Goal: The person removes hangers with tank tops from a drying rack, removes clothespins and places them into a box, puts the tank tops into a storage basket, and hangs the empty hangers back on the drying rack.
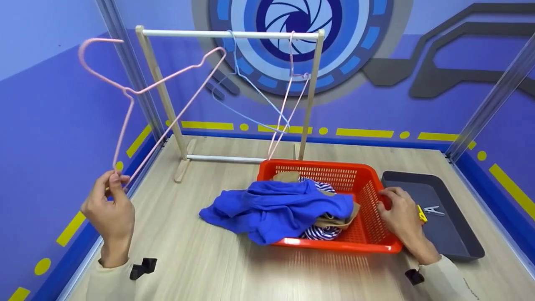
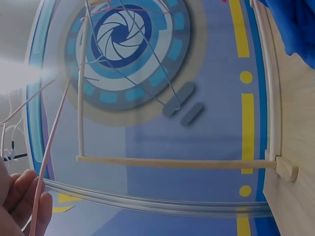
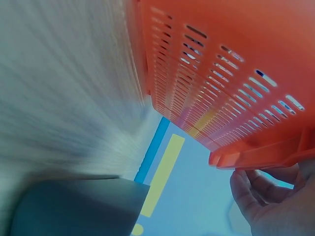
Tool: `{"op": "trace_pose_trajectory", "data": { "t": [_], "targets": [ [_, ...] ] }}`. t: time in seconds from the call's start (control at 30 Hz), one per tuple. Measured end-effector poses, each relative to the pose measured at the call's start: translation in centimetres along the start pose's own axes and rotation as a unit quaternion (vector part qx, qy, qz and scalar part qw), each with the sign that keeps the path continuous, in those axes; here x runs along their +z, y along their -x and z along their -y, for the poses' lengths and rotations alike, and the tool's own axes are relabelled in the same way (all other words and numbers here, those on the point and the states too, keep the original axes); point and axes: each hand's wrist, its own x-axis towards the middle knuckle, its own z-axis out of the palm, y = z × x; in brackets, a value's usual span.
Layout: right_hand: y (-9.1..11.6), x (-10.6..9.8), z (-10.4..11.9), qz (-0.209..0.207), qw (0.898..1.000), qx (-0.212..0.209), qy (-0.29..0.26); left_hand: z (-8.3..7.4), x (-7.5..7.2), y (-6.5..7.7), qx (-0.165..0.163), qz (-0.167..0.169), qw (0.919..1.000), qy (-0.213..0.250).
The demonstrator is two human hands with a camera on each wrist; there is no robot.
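Note:
My left hand [image 1: 112, 209] pinches one lower corner of a pink clothes hanger [image 1: 184, 116], raised at the left with its hook pointing up and left. In the left wrist view, the hanger's thin bar [image 2: 49, 142] crosses the curled fingers [image 2: 43, 209]. At the right end of a red plastic basket [image 1: 322, 164], my right hand [image 1: 401, 213] grips the rim. From the right wrist, the slotted basket wall [image 3: 197, 93] fills the upper right, with fingers [image 3: 244, 191] at its rim. A blue cloth garment [image 1: 284, 205] drapes over the basket's left side, on top of striped cloth [image 1: 324, 232] and tan cloth [image 1: 351, 217].
Behind the basket stands a wooden rack with a white top rail [image 1: 267, 35]. A blue hanger [image 1: 261, 94] and another pink hanger [image 1: 288, 94] hang from it. A dark grey tray [image 1: 455, 234] at the right holds a grey clothespin [image 1: 434, 210] and a yellow clothespin [image 1: 421, 214].

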Motion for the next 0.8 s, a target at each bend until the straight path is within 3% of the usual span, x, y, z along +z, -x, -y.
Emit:
{"op": "trace_pose_trajectory", "data": {
  "t": [0.17, 0.33, 0.8],
  "targets": [
    [-0.1, 0.1, -0.1, -0.022, 1.000, -0.020, 0.004, 0.3, 0.9, -0.1, 0.028, -0.007, 0.9992, -0.029],
    [0.1, 0.0, 0.1, -0.005, 1.000, -0.004, 0.004, 0.1, 2.1, -0.5, 0.046, -0.008, 0.9972, -0.059],
    [0.2, 0.0, 0.1, 0.006, 1.000, 0.007, -0.001, -2.0, 6.2, -3.2, 0.080, 0.042, 0.9849, -0.148]
  ]
}}
